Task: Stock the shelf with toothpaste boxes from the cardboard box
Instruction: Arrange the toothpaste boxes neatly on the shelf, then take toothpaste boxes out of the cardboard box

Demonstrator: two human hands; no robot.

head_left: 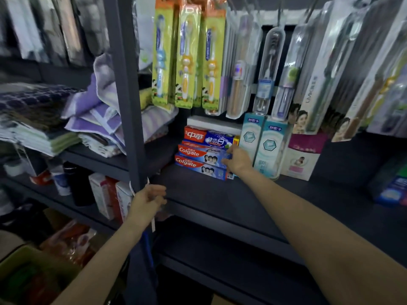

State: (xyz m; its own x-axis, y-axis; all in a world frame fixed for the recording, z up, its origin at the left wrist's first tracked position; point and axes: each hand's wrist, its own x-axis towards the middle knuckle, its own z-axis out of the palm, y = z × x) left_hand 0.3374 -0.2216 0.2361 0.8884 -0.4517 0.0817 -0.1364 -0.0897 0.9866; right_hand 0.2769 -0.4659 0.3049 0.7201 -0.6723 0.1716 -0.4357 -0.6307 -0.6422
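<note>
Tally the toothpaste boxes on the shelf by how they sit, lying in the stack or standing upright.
Lying in the stack: 4
Standing teal boxes: 2
Total: 6

right hand (239,160) covers the right ends of the two Colgate boxes (198,158), so can't tell how the fingers sit on them; white box (214,124) on top of the stack is half behind the hanging toothbrush packs (189,53); folded towels (39,115) on the left are smeared with blur; blue packet (394,190) is cut off at the right edge, label unreadable
</note>
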